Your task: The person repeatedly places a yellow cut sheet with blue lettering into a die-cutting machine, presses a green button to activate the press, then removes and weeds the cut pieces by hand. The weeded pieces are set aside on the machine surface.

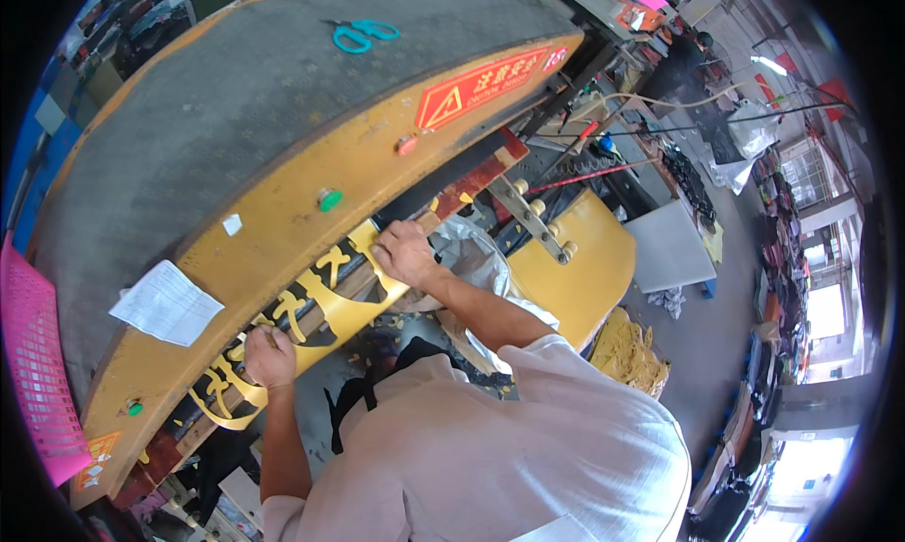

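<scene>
A yellow sheet (pixel 351 318) full of cut-out gaps lies along the front of a large yellow-orange machine (pixel 273 217). Its near edge curls down in front of me. My left hand (pixel 271 356) is closed on the sheet's left part, fingers bent over a strip between gaps. Farther right, my right hand (pixel 405 253) grips the right part near the machine's opening, its fingertips partly hidden. Between the hands, narrow yellow strips (pixel 304 314) cross a dark surface and a wooden bar.
Teal scissors (pixel 363 35) and a white paper (pixel 168 303) rest on the machine, which has green buttons (pixel 329 200) and a red one (pixel 406 145). A pink basket (pixel 40 358) stands left. To the right are a roller bar (pixel 533 220), a larger yellow sheet (pixel 575 264) and crumpled yellow material (pixel 630 353).
</scene>
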Available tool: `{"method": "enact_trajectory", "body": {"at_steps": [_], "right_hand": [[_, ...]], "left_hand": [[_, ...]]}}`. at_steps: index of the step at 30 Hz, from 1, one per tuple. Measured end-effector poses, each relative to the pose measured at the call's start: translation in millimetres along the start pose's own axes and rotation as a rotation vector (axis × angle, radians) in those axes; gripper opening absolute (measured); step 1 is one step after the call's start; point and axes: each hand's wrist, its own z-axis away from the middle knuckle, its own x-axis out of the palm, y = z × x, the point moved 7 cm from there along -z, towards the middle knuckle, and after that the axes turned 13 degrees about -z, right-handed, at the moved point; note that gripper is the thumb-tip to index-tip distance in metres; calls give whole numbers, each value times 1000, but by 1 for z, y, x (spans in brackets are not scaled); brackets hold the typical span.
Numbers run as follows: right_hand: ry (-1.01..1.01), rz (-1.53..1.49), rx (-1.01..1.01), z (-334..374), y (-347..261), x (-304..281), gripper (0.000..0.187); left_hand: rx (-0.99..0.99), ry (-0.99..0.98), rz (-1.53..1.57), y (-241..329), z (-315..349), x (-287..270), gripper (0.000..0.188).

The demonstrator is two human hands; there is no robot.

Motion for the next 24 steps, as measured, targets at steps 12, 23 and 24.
{"method": "enact_trajectory", "body": {"at_steps": [12, 23, 24], "right_hand": [[-93, -14, 117, 0, 2, -7, 18], [-198, -198, 350, 15, -47, -38, 48], [-265, -115, 341, 7, -54, -22, 63]], "left_hand": [[-62, -4, 78, 1, 5, -9, 16], [-76, 41, 469, 76, 63, -96, 6], [-96, -45, 555, 89, 59, -86, 8]]}}
